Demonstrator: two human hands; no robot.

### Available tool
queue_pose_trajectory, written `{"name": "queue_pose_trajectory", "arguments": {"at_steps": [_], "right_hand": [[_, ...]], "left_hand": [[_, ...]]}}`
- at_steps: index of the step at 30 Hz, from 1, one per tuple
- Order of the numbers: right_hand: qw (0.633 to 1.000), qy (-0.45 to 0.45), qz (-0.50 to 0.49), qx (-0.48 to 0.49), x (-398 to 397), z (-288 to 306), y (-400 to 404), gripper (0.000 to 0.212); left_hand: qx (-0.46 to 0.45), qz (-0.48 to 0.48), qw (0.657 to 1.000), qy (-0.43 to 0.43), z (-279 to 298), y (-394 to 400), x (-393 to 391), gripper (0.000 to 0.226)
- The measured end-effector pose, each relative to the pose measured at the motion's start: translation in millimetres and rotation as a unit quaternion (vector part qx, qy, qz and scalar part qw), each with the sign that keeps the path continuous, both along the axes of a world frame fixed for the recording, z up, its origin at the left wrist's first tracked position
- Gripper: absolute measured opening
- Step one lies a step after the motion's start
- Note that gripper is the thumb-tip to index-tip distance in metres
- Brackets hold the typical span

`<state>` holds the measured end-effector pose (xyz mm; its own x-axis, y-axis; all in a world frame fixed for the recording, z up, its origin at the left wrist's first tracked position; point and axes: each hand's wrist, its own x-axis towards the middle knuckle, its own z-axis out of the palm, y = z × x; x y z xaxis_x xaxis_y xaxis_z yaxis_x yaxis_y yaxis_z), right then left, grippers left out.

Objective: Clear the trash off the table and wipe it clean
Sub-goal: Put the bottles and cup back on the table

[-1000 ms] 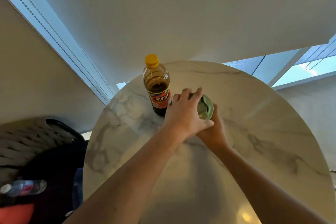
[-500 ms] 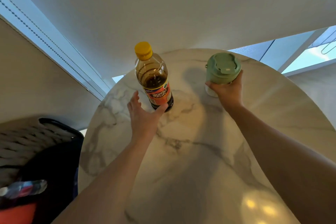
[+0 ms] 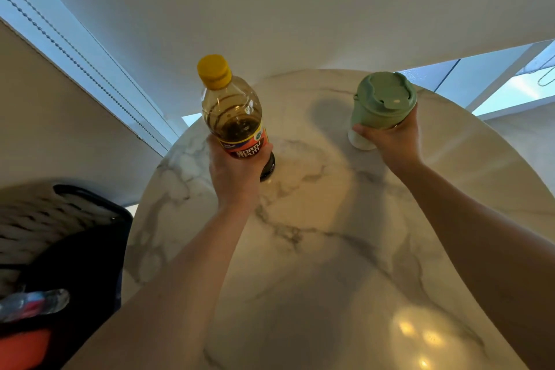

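Near left, beside the round marble-patterned desk (image 3: 300, 264), stands a dark bin (image 3: 75, 249) holding discarded items. Left hand (image 3: 234, 171) grips the yellow-capped clear plastic bottle of dark liquid (image 3: 232, 117) at its label; right hand (image 3: 393, 138) grips the green-lidded cup (image 3: 381, 105) near the far rim. Recommend lifting both vertically, clearing the edge. Central surface offers open room.

I see a round white marble-patterned counter (image 3: 315, 264) with grey veining. On it, a yellow-capped bottle (image 3: 232, 117) of dark liquid stands left of centre; a green-lidded cup (image 3: 380, 108) sits near the far right edge, well apart.
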<state>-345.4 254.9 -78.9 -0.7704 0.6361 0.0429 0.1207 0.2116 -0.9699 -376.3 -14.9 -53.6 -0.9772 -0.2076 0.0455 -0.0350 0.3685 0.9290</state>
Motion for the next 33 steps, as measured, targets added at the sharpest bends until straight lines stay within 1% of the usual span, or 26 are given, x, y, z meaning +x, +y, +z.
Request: {"name": "queue_pose_trajectory", "arguments": {"at_steps": [4,12,16,18,19,21,22,24,26,27,30,31,33], "right_hand": [[1.0,-0.004,-0.015,0.001,9,1,2,0.083],[1.0,-0.026,-0.007,0.004,21,3,4,0.083],[0.995,-0.097,-0.004,0.036,30,5,2,0.082],[0.991,-0.128,-0.033,0.03,43,2,-6,0.083],[0.989,-0.138,-0.057,0.021,53,-1,-16,0.08],[0.986,-0.138,-0.095,0.023,76,-9,-45,0.063],[0.986,-0.129,-0.099,0.031,86,-14,-65,0.054],[0.991,-0.116,-0.061,0.036,104,-18,-116,0.038],[0.993,-0.114,0.024,0.025,115,-14,-179,0.02],[0.991,-0.113,0.069,0.025,119,-10,-212,0.016],[0.979,-0.078,0.186,0.041,125,4,-309,0.014],[0.972,-0.067,0.219,0.048,126,8,-340,0.015],[0.952,-0.059,0.294,0.055,127,9,-399,0.013]], "left_hand": [[-0.007,0.005,1.0,-0.004,1,-10,-7,0.075],[0.008,-0.02,1.0,-0.012,0,-14,-9,0.077],[0.021,-0.055,0.998,-0.035,-3,-24,-5,0.086],[0.007,-0.053,0.997,-0.059,-5,-35,8,0.09],[-0.002,-0.045,0.997,-0.068,-7,-43,17,0.09],[-0.012,-0.031,0.997,-0.07,-12,-66,37,0.084],[-0.021,-0.026,0.997,-0.069,-14,-80,49,0.081],[-0.033,-0.016,0.997,-0.075,-17,-113,74,0.072],[-0.026,0.008,0.997,-0.078,-20,-150,98,0.063],[-0.022,0.028,0.997,-0.075,-22,-171,108,0.058],[-0.037,0.108,0.991,-0.071,-27,-239,133,0.04],[-0.042,0.133,0.987,-0.082,-32,-263,140,0.031],[-0.052,0.181,0.974,-0.129,-41,-313,151,0.015]]}}
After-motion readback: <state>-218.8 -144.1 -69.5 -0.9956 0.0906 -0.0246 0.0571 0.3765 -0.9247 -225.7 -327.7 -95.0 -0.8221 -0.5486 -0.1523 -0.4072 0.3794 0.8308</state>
